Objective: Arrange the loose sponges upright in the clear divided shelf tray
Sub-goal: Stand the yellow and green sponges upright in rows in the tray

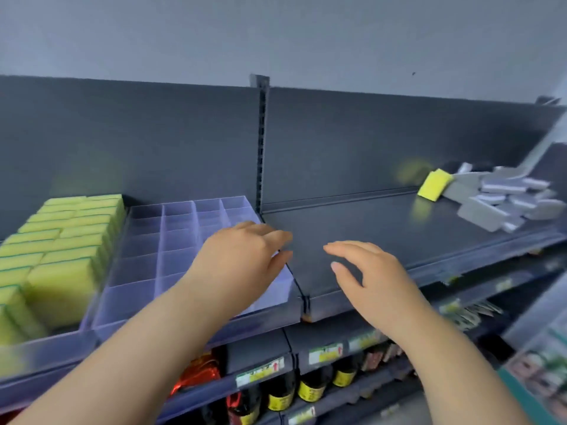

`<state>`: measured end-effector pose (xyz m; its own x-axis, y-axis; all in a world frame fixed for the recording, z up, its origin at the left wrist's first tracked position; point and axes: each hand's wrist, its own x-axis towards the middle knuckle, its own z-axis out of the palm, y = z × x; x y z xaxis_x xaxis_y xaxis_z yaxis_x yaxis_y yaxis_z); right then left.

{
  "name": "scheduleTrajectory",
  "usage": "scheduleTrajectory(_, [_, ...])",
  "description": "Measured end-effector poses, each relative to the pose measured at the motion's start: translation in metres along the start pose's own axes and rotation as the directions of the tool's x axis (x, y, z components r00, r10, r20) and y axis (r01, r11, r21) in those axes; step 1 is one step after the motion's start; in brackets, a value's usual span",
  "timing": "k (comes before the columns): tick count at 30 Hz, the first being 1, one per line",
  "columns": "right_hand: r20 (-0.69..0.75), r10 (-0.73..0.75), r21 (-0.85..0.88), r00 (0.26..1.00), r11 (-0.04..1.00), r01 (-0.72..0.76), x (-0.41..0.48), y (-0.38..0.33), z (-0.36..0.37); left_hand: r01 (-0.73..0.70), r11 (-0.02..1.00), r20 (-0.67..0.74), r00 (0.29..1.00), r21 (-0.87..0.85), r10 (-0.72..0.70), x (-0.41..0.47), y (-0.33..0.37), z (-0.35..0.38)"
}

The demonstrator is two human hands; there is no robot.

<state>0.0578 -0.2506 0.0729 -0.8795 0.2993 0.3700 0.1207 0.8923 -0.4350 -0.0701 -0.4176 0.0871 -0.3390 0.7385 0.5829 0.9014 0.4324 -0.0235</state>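
A clear divided tray (147,240) sits on the dark shelf, its compartments holding nothing. Left of it, another tray is packed with yellow-green sponges (58,240) standing upright. Far right on the shelf lies a loose heap of grey and white sponges (503,200) with one yellow sponge (434,184) leaning at its left edge. My left hand (242,259) hovers over the clear tray's right side, fingers relaxed and holding nothing. My right hand (371,277) floats above the bare shelf right of the tray, fingers spread, also holding nothing.
A slotted upright post (260,142) divides the back panel between the two shelf bays. Below, a lower shelf carries dark bottles with yellow labels (310,391) and red packaging (199,375). Price tags (260,371) line the shelf edge. Blurred goods stand at far right.
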Motion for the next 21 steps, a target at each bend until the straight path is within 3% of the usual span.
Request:
scheduleTrajectory(5, [-0.09, 0.251, -0.058, 0.964, 0.965, -0.256, -0.094, 0.116, -0.062, -0.113, 0.986, -0.023, 0.994, -0.121, 0.111, 0.038, 0.123, 0.068])
scheduleTrajectory(11, [-0.099, 0.476, -0.077, 0.874, 0.872, -0.484, -0.181, 0.204, -0.1, -0.127, 0.955, 0.154, 0.973, -0.268, 0.172, 0.054, 0.234, 0.143])
scheduleTrajectory(15, [-0.043, 0.567, -0.06, 0.823, 0.82, -0.569, -0.209, 0.242, -0.109, -0.111, 0.95, 0.224, 0.958, -0.291, 0.18, 0.072, 0.271, 0.174])
scheduleTrajectory(21, [-0.017, 0.591, -0.004, 0.807, 0.807, -0.591, -0.189, 0.305, -0.114, -0.117, 0.951, 0.188, 0.967, -0.286, 0.175, 0.129, 0.3, 0.216])
